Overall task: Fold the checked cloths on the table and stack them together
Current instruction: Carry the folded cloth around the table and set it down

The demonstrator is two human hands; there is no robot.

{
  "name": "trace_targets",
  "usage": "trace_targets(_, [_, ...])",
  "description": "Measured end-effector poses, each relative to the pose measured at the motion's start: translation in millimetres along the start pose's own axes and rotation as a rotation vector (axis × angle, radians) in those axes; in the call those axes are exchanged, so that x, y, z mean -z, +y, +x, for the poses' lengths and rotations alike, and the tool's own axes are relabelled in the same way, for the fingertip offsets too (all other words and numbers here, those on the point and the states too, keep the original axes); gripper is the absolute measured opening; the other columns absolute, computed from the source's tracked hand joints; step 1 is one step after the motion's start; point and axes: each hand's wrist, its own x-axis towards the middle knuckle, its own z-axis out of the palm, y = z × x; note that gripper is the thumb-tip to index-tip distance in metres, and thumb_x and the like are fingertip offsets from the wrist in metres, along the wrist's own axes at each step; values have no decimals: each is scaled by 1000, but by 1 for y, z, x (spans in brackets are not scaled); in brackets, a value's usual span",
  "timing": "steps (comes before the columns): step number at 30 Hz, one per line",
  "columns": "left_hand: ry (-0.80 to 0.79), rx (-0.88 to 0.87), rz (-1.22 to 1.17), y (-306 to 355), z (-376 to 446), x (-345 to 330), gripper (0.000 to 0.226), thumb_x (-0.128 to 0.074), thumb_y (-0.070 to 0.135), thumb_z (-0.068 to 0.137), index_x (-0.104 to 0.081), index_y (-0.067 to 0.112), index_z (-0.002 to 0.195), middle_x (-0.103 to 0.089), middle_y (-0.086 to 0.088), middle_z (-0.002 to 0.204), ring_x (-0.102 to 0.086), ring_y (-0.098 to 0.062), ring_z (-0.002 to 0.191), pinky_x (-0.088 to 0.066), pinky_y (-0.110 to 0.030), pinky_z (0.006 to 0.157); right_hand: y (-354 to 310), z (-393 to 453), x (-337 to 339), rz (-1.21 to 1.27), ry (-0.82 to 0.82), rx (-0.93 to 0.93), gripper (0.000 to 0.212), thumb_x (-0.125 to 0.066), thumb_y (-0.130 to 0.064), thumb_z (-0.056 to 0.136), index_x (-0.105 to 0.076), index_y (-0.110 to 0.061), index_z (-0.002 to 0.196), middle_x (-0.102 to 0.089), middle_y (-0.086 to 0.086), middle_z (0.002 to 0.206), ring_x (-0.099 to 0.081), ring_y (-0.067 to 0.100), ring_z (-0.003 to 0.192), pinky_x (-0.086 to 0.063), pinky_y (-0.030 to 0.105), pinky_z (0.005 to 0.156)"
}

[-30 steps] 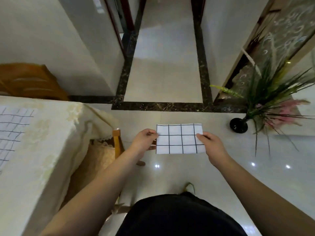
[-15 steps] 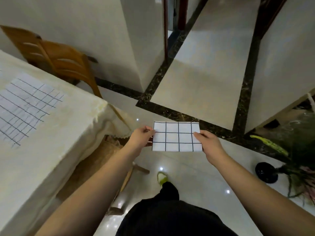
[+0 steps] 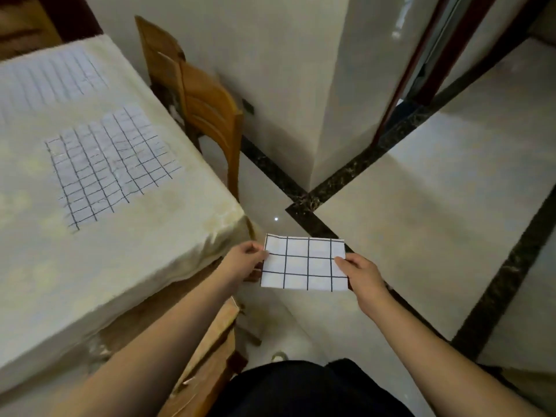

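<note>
Far left: table (image 3: 180, 251) draped in a cream tablecloth. One checked cloth (image 3: 111, 164) lies flat and unfolded on it, a little rumpled, grid lines dark. A second checked cloth (image 3: 51, 79) lies farther back toward the table's far edge, its grid blurred.

Behind the table's far right corner: a wooden chair (image 3: 207, 106) stands against the wall. A second chair seat (image 3: 210, 341) shows low at the table's near edge, partly under the tablecloth overhang.

Centre: left hand (image 3: 245, 261) pinches the left edge of the folded checked cloth (image 3: 304, 263), thumb on top, other fingers beneath. The cloth is a small flat rectangle held in the air, over the tiled floor (image 3: 421, 206), just off the table's near right corner and not touching it.

Right of that: right hand (image 3: 361, 275) grips the cloth's right edge, thumb laid over the top face, fingers curled under. Both forearms reach in from the bottom of the view.

Dark marble border strips cross the floor.
</note>
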Motion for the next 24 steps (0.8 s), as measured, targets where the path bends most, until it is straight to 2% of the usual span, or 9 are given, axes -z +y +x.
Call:
trace_targets(2, [56, 10, -67, 5, 6, 10, 4, -64, 14, 90, -62, 12, 87, -67, -8, 81, -64, -21, 72, -56, -41, 74, -11, 25, -14, -39, -83, 2, 6, -64, -14, 90, -69, -13, 92, -73, 11, 94, -68, 22, 82, -55, 35, 76])
trace_targets(5, [153, 54, -152, 7, 18, 23, 5, -59, 12, 94, -60, 8, 96, -64, -7, 83, -61, -17, 68, -52, -26, 58, -28, 65, -38, -103, -183, -14, 11, -66, -19, 89, -69, -12, 98, -73, 11, 97, -69, 26, 88, -57, 42, 82])
trace_targets(9, [294, 140, -232, 6, 36, 38, 5, -61, 15, 92, -62, 11, 96, -66, -9, 92, -63, -22, 80, -51, -36, 73, -52, 112, -79, -179, -323, -23, 8, -63, -20, 91, -68, -16, 97, -74, 4, 90, -70, 18, 82, -55, 34, 75])
trace_targets(13, [443, 176, -355, 13, 48, 50, 7, -60, 8, 92, -61, 11, 99, -65, -8, 91, -62, -17, 74, -52, -26, 61, -78, 147, -111, -315, -478, -10, 15, -62, -21, 92, -67, -10, 103, -72, 10, 96, -69, 23, 88, -57, 40, 80])
trace_targets(15, [502, 193, -400, 17, 51, 54, 10, -60, 6, 92, -61, 12, 100, -65, -10, 95, -62, -19, 76, -53, -29, 66, -92, 159, -122, -374, -552, -16, 13, -60, -19, 94, -66, -10, 101, -71, 9, 94, -69, 23, 87, -57, 39, 78])
trace_targets(20, [631, 194, -474, 16, 65, 61, 13, -62, 7, 91, -61, 11, 104, -66, -12, 98, -63, -25, 87, -52, -36, 76, -112, 191, -147, -522, -735, -30, 5, -58, -10, 94, -63, -9, 95, -68, 16, 96, -66, 22, 78, -55, 29, 61])
trace_targets(22, [680, 203, -484, 12, 70, 63, 13, -64, 9, 90, -63, 11, 102, -67, -14, 102, -64, -29, 92, -53, -41, 82, -119, 199, -158, -577, -775, -25, 9, -57, -9, 94, -63, -5, 100, -67, 17, 97, -66, 24, 80, -56, 28, 59])
trace_targets(24, [727, 226, -478, 5, 75, 68, 14, -66, 12, 89, -64, 11, 104, -68, -14, 103, -66, -31, 94, -55, -42, 79, -125, 203, -171, -596, -804, -22, 12, -56, -7, 94, -62, -2, 104, -66, 17, 98, -65, 23, 79, -56, 27, 60])
